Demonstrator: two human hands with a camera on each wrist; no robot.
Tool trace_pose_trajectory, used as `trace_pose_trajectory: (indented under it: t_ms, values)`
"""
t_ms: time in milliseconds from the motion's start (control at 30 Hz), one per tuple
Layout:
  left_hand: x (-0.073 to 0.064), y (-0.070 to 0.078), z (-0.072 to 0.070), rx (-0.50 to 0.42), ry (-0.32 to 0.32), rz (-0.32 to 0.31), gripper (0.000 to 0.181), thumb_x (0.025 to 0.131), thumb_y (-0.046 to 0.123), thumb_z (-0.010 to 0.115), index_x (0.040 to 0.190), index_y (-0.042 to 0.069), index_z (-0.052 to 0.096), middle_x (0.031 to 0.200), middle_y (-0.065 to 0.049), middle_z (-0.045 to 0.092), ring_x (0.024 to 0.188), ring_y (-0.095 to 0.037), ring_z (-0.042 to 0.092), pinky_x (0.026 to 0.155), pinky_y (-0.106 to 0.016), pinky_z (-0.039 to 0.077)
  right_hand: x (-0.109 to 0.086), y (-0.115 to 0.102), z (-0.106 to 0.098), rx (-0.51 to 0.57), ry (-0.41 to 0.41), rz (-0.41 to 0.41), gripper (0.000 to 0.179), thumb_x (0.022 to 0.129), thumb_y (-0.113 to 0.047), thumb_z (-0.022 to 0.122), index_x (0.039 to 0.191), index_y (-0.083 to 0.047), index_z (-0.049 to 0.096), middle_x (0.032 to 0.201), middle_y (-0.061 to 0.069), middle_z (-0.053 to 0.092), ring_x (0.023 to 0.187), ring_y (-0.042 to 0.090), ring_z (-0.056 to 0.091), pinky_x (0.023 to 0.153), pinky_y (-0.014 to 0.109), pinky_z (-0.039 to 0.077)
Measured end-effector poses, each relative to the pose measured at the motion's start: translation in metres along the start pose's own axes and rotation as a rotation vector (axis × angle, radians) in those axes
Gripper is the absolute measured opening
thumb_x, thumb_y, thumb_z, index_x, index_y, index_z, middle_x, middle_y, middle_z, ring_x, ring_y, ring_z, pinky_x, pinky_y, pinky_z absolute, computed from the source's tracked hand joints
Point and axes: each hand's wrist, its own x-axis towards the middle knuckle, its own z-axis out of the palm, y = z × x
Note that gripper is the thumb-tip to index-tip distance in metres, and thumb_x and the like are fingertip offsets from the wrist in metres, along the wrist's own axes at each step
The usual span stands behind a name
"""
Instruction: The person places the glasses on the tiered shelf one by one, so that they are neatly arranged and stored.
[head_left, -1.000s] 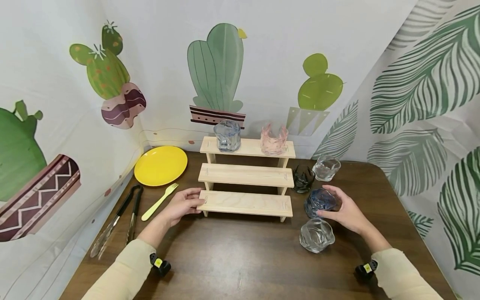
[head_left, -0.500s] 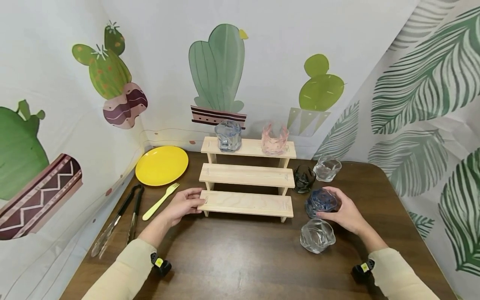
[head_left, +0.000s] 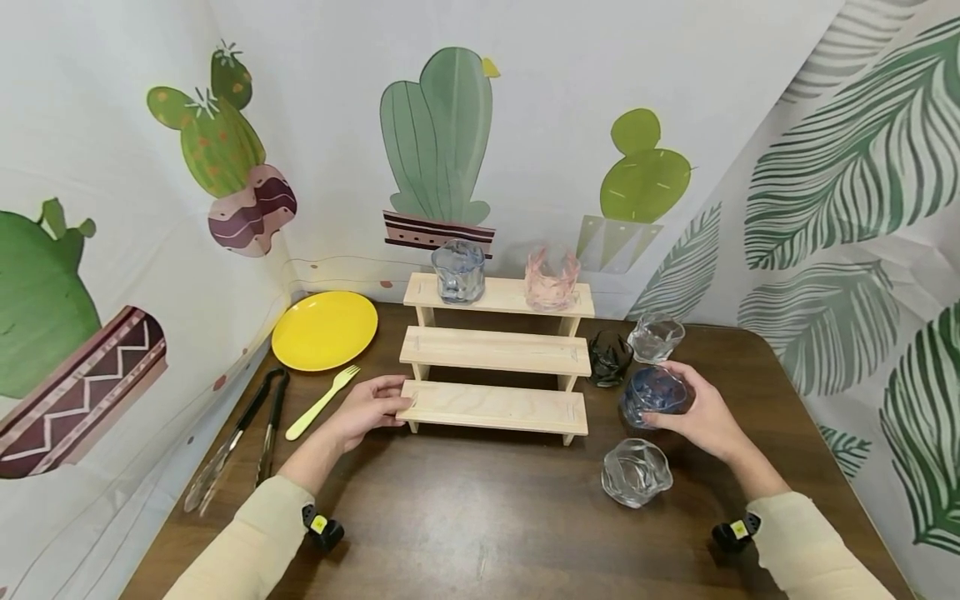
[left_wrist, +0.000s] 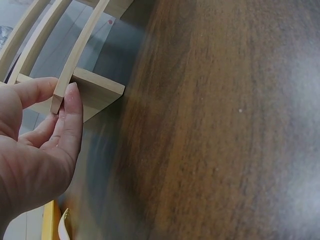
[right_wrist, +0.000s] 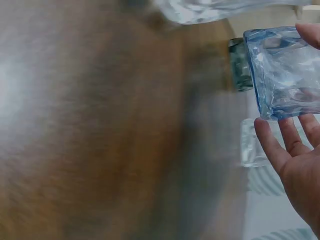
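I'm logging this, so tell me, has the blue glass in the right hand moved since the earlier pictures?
Yes: in the head view, the blue glass has shifted slightly right and up the picture against the wooden stand.

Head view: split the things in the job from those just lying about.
Likely job things: held blue glass, wooden rack, pale blue glass, pink glass, black glass, near clear glass, far clear glass.
Seemingly lying about: yellow plate, fork, tongs.

Wooden stand (head_left: 495, 404), plate (head_left: 325, 331) on table (head_left: 465, 517)
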Motion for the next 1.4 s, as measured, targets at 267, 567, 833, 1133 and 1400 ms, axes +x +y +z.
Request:
trace_pose_trajectory:
  t_ms: [267, 567, 833, 1133, 1400]
  values:
    - [-0.001, 0.001, -0.001, -0.002, -0.001, 0.001, 0.061, 0.095, 0.003, 0.072, 0.148, -0.008, 0.045, 0.124, -0.023, 0.061, 0.089, -0.020, 0.068, 0.075, -0.033, 0.062, 0.014, -0.035, -0.018, -0.002, 0.012, -0.063, 0.084, 0.072, -0.013, 0.097, 0.144, -0.009, 0.054, 0.129, 0.016, 0.063, 0.107, 0.012, 0.061, 0.086, 0.014, 0.047]
    - [-0.001, 0.000, -0.001, -0.001, -0.003, 0.002, 0.061, 0.095, 0.004, 0.072, 0.148, -0.009, 0.045, 0.123, -0.023, 0.061, 0.089, -0.020, 0.068, 0.076, -0.033, 0.062, 0.034, -0.082, -0.027, 0.078, -0.033, -0.134, 0.085, 0.073, -0.004, 0.094, 0.147, -0.007, 0.052, 0.131, 0.016, 0.060, 0.107, 0.018, 0.062, 0.079, 0.014, 0.053]
    - [-0.001, -0.001, -0.002, -0.002, -0.005, 0.005, 0.062, 0.095, 0.004, 0.072, 0.148, -0.009, 0.045, 0.124, -0.024, 0.062, 0.089, -0.021, 0.068, 0.076, -0.033, 0.062, 0.053, -0.123, -0.016, 0.083, -0.084, -0.130, 0.082, 0.075, -0.014, 0.095, 0.145, -0.010, 0.053, 0.132, 0.012, 0.062, 0.109, 0.030, 0.062, 0.077, 0.019, 0.055]
    - [-0.001, 0.000, -0.001, 0.004, -0.009, 0.005, 0.060, 0.095, 0.003, 0.072, 0.148, -0.009, 0.046, 0.124, -0.024, 0.062, 0.089, -0.021, 0.068, 0.076, -0.033, 0.062, 0.068, -0.160, 0.014, 0.131, -0.153, -0.100, 0.087, 0.074, -0.023, 0.097, 0.146, -0.009, 0.050, 0.132, 0.013, 0.060, 0.106, 0.029, 0.064, 0.076, 0.032, 0.059]
    - [-0.003, 0.003, -0.001, 0.001, -0.016, 0.011, 0.062, 0.095, 0.003, 0.073, 0.148, -0.011, 0.044, 0.121, -0.023, 0.062, 0.088, -0.020, 0.067, 0.075, -0.032, 0.062, 0.088, -0.191, 0.055, 0.199, -0.182, -0.129, 0.088, 0.070, -0.027, 0.099, 0.144, -0.013, 0.054, 0.129, 0.010, 0.061, 0.107, 0.028, 0.064, 0.084, 0.041, 0.059]
